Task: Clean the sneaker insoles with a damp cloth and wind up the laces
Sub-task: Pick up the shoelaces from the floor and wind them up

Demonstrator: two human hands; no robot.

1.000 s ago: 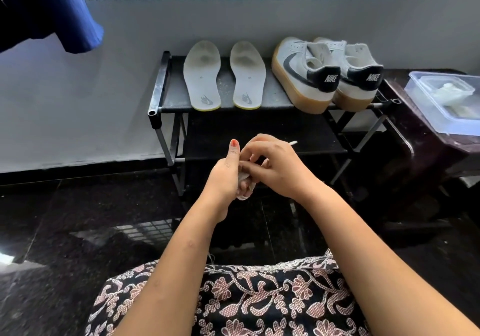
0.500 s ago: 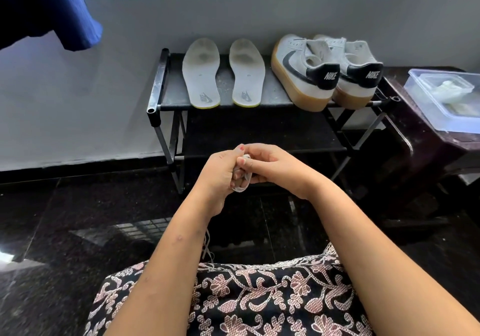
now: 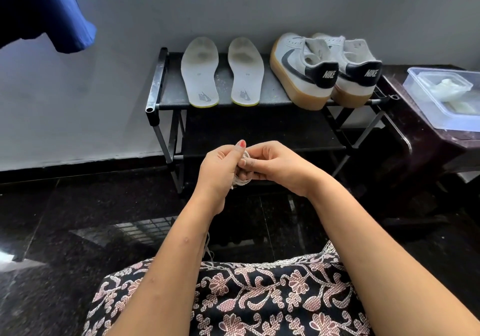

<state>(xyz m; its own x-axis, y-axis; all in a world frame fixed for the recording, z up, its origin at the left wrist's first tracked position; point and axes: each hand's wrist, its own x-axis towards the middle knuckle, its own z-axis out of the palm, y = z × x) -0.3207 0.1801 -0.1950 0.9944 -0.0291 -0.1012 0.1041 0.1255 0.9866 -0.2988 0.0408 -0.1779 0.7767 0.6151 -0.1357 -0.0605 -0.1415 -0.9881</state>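
The left hand is curled round a small coil of white lace, thumb upright, and the right hand meets it, fingertips pinching the same coil. The two hands are pressed together with the lace between them and mostly hidden. A loose strand hangs below the left wrist toward the lap. Beyond the hands stands a black shoe rack. On its top shelf, well apart from the hands, two insoles lie side by side, face up, beside a pair of sneakers, heels toward the camera. To the right, a clear container sits on a dark desk.
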